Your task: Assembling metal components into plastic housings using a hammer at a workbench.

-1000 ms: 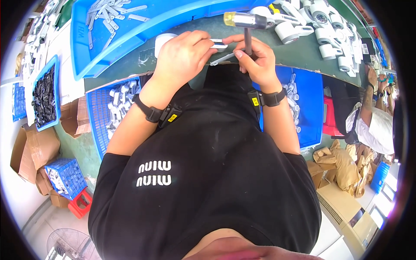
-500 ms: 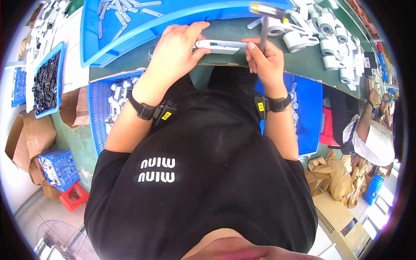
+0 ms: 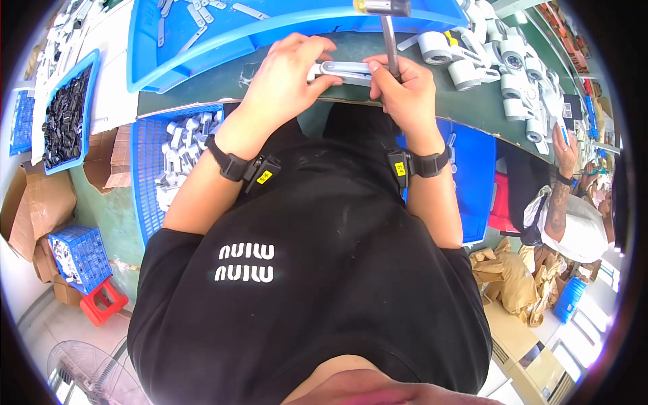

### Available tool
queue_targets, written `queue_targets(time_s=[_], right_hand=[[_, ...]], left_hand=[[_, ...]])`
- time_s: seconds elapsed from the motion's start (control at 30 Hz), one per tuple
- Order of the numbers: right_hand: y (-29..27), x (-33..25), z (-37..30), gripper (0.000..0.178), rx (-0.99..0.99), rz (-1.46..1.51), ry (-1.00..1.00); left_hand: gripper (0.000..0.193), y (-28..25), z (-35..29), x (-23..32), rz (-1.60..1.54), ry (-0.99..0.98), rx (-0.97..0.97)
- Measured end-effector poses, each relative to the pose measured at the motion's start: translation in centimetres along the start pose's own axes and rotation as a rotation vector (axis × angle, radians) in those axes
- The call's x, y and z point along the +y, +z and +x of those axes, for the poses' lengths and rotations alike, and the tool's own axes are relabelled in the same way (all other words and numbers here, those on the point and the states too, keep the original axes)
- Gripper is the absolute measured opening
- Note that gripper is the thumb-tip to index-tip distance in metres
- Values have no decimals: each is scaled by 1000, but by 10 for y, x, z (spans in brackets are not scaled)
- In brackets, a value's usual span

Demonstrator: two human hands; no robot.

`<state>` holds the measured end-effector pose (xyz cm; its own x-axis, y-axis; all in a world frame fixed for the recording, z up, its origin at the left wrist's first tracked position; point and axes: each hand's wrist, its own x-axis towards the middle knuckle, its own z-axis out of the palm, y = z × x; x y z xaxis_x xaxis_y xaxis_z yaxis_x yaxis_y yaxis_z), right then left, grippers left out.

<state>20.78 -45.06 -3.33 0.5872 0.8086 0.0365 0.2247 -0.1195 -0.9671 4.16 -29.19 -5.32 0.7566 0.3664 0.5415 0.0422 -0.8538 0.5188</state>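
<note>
My left hand (image 3: 291, 77) is closed on one end of a long white plastic part (image 3: 358, 79), gripping it between thumb and fingers just above the green table. A slim light-grey strip (image 3: 345, 67) with a rounded end lies along the top of that part, slightly tilted. At the other end my right hand (image 3: 408, 86) pinches the strip with thumb and forefinger. The same hand keeps a hammer (image 3: 390, 47) tucked in its fingers, its metal handle upright and its yellow-and-black head (image 3: 382, 7) pointing away from me.
A large blue tray (image 3: 202, 64) behind my hands holds several grey strips. White cylindrical parts (image 3: 466, 74) crowd the table at right. A blue tray (image 3: 90, 115) of small black pieces stands at left. Blue crates (image 3: 145, 182) sit below the table edge. Another person's arm (image 3: 560, 196) is at far right.
A grey strip now covers the part's top, where an open slot showed before. The hammer head has swung left and away. My right hand has shifted slightly left; the other person's arm has reached forward.
</note>
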Motion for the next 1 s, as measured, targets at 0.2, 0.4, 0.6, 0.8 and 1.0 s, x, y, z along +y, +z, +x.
queue_targets(time_s=[0.2, 0.4, 0.6, 0.8, 1.0], right_hand=[[-3, -2, 2, 18, 21, -53, 81], [-6, 6, 3, 32, 55, -239, -38], [-10, 19, 3, 35, 72, -319, 12], [-9, 23, 3, 31, 54, -273, -35], [-11, 24, 6, 31, 14, -252, 15]], left_hand=[[26, 3, -2, -4, -30, 47, 33], [19, 7, -3, -6, 56, 161, 96], [16, 12, -2, -5, 102, 185, 109], [12, 12, -1, -1, 129, 171, 112], [11, 11, 3, 14, 212, 179, 56]])
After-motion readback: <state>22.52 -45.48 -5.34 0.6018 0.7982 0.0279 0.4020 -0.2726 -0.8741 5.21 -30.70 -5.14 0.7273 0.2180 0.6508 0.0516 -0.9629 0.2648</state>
